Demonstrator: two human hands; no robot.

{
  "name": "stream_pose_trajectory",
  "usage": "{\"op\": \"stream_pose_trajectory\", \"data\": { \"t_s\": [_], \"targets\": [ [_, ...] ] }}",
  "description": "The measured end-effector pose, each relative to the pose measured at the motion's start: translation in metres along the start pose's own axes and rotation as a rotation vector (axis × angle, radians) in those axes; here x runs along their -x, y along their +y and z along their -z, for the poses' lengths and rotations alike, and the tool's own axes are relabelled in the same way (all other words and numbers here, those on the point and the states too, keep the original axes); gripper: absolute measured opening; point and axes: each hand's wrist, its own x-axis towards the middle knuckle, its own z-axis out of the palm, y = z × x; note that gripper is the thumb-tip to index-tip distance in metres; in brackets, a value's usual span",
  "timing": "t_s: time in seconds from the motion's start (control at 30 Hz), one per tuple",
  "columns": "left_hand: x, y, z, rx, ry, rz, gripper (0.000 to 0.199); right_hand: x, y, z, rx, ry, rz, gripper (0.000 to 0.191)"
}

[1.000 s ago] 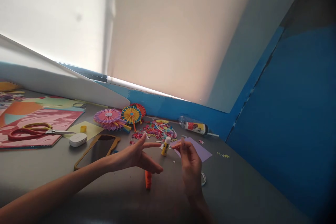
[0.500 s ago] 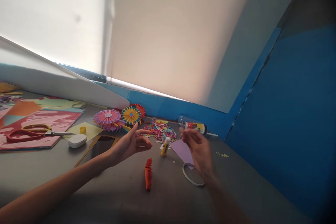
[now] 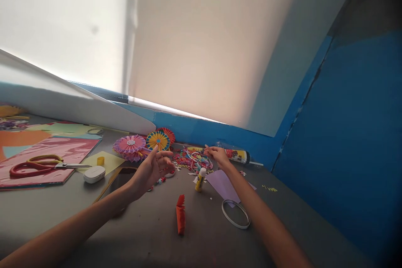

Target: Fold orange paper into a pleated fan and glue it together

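My left hand is raised with its fingers apart, holding nothing, just in front of a pink paper rosette and a yellow-and-blue paper rosette. My right hand reaches over a heap of colourful paper scraps, its fingertips at the heap's right side; whether they pinch anything is too small to tell. A white-and-yellow glue stick stands upright between my hands. Closer to me lies a folded orange-red paper strip. My right forearm crosses a lilac paper sheet, hiding part of it.
A white ring lies near my right forearm. Behind my right hand is a liquid glue bottle. On the left are red-handled scissors on pink paper, a white case, and a phone. Blue wall bounds the right.
My right hand has moved from over the lilac sheet back to the paper scraps. My left hand has shifted slightly toward the rosettes, and the head view has tilted a little.
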Motion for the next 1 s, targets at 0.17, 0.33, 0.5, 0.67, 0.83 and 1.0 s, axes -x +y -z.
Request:
{"op": "stream_pose_trajectory", "data": {
  "t_s": [0.17,0.33,0.5,0.67,0.83,1.0],
  "targets": [
    [-0.001,-0.003,0.001,0.001,0.009,0.002,0.039,-0.009,0.013,-0.004,0.037,0.024,-0.053,0.027],
    [0.001,-0.006,-0.004,-0.024,0.006,0.011,0.041,-0.016,0.014,-0.007,0.032,-0.062,-0.053,0.025],
    [0.001,-0.008,-0.003,-0.021,-0.015,0.015,0.041,-0.021,0.016,-0.009,0.092,-0.071,-0.029,0.025],
    [0.001,-0.01,-0.001,-0.03,-0.033,0.016,0.042,-0.023,0.017,-0.008,0.234,0.021,0.019,0.026],
    [0.001,-0.01,-0.003,-0.045,-0.01,0.004,0.043,-0.024,0.007,-0.005,0.31,0.087,0.132,0.026],
    [0.005,-0.011,-0.006,-0.172,-0.007,-0.041,0.042,0.002,-0.016,0.015,0.406,0.248,0.299,0.042]
  ]
}}
